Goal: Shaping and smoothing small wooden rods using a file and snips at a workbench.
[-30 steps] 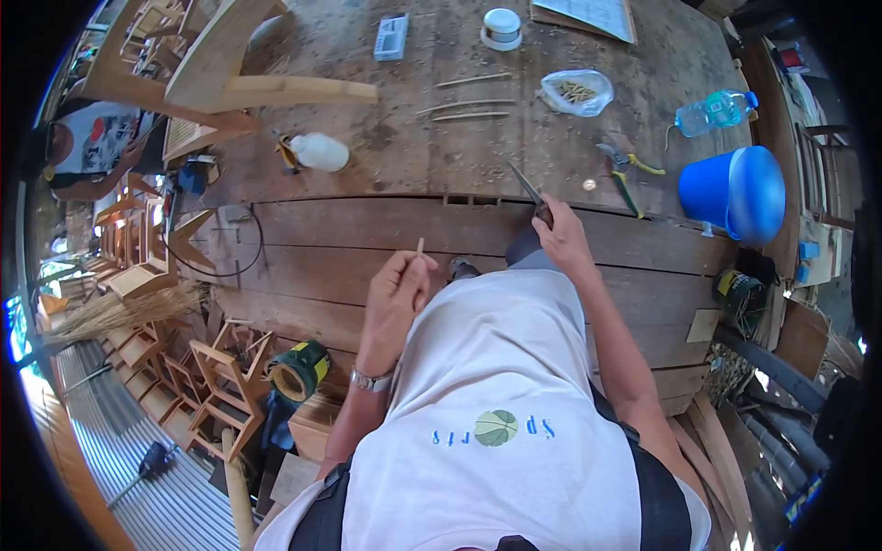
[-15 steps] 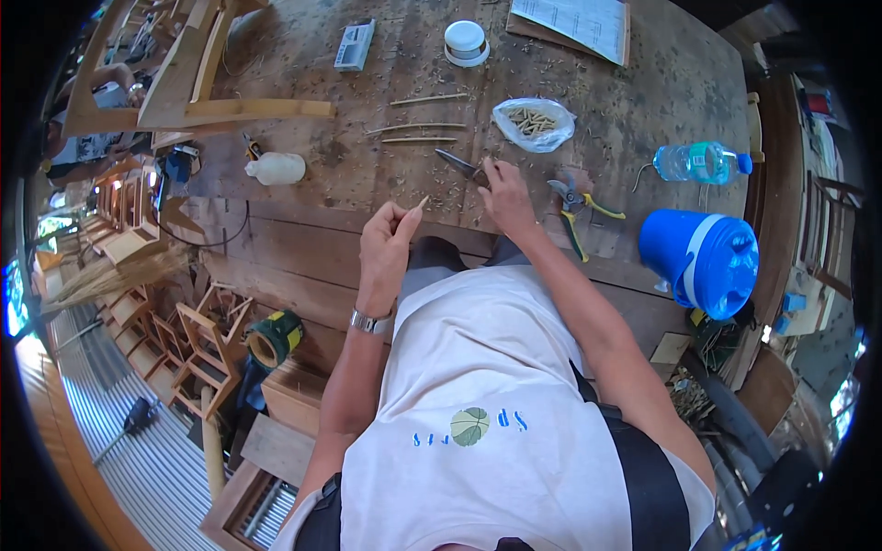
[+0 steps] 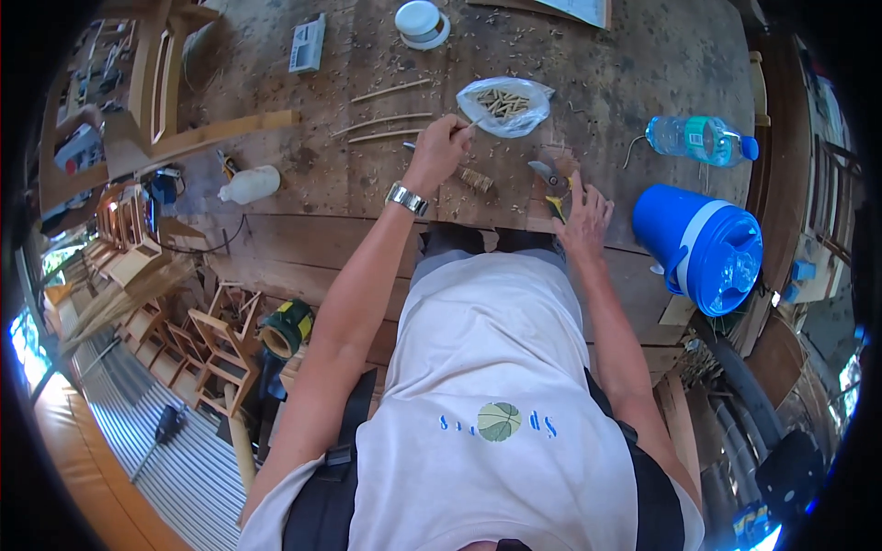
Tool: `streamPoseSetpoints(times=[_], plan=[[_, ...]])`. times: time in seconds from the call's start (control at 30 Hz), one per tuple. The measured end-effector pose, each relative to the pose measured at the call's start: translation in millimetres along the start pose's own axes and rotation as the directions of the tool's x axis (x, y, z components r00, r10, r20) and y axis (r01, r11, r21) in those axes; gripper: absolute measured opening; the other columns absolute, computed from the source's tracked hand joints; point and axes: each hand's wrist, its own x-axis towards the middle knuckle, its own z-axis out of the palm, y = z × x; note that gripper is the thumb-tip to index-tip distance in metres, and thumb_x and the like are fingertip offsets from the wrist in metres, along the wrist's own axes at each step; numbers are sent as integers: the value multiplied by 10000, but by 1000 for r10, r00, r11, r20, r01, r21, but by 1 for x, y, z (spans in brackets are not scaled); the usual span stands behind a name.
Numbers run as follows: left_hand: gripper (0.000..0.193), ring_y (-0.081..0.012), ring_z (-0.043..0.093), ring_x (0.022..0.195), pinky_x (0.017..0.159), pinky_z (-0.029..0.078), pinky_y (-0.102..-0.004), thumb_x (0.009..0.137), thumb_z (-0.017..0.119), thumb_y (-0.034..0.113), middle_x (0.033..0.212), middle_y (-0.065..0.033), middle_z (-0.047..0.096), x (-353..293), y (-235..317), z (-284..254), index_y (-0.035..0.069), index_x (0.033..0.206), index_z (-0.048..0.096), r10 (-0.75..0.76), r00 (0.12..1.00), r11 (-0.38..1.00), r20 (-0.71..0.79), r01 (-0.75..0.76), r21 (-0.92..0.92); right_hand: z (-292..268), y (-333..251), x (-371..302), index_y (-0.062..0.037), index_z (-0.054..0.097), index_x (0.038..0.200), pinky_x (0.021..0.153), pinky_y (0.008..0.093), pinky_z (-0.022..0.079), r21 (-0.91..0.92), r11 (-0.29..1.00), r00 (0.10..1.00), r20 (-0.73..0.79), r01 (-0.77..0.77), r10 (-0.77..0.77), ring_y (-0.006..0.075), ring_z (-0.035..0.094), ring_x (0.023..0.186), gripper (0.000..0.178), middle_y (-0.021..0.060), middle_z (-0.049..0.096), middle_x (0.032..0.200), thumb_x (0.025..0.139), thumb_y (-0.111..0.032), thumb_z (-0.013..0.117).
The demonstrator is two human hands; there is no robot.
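Note:
My left hand [image 3: 439,151] is closed in a pinch on a thin wooden stick [image 3: 473,123], its tip at the near edge of a clear plastic bag [image 3: 503,104] of short wooden pegs. Beneath that hand a knife [image 3: 476,179] rests on the table, with a wrapped handle and its blade partly hidden. My right hand [image 3: 586,216] reaches over the yellow-handled pruning shears [image 3: 556,204], fingers stretched and apart, covering one handle. Whether it touches them I cannot tell. Three slender wooden strips [image 3: 386,121] lie beyond my left hand.
On the wooden table [image 3: 634,83] stand a white round container [image 3: 421,23], a small box [image 3: 307,44], a white bottle [image 3: 250,185] and a wooden frame [image 3: 230,130]. At right, a water bottle [image 3: 698,140] lies near a blue jug [image 3: 698,248]. Wooden chairs [image 3: 220,358] stand lower left.
My right hand has let go of the knife, now on the table, and moved right to the shears. My left hand has carried the stick forward and right to the bag. The view has shifted slightly.

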Motion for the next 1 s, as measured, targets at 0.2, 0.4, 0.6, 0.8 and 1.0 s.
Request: streamPoseSetpoints(times=[0.2, 0.4, 0.6, 0.8, 1.0], plan=[[176, -116, 631, 694, 667, 502, -302, 972, 653, 149, 789, -54, 694, 37, 3, 7, -6, 1036, 708, 46, 998, 999, 41, -45, -19, -25, -19, -11, -70, 454, 1463, 974, 450, 481, 485, 867, 989, 138, -111, 50, 347, 593, 1112, 743, 195, 557, 1270, 780, -191, 719], [181, -243, 692, 779, 734, 532, -365, 930, 705, 153, 866, -141, 725, 48, -3, 19, 31, 1055, 754, 283, 955, 948, -89, -263, 181, -61, -68, 24, -14, 602, 1166, 810, 373, 495, 797, 581, 956, 274, -162, -109, 215, 612, 838, 405, 113, 606, 884, 838, -249, 646], [162, -296, 689, 841, 762, 527, -402, 878, 750, 102, 907, -165, 700, 55, -4, 27, 32, 1024, 756, 314, 944, 924, -105, -278, 261, -54, -80, 58, -20, 581, 1039, 725, 335, 484, 779, 584, 927, 358, -229, -114, 162, 602, 751, 325, 62, 598, 813, 866, -291, 631], [149, -314, 671, 840, 761, 517, -414, 854, 750, 63, 888, -161, 678, 60, -8, 33, 36, 1000, 761, 327, 938, 920, -110, -290, 264, -61, -88, 68, -25, 588, 1000, 707, 325, 487, 779, 570, 906, 402, -264, -130, 151, 610, 740, 313, 60, 608, 829, 873, -309, 620], [153, -314, 670, 846, 764, 515, -410, 849, 753, 64, 889, -159, 676, 62, -5, 36, 42, 1000, 768, 318, 942, 924, -104, -284, 254, -55, -87, 67, -18, 607, 981, 703, 319, 498, 822, 466, 898, 423, -327, -117, 150, 629, 743, 299, 62, 630, 833, 884, -301, 611]])
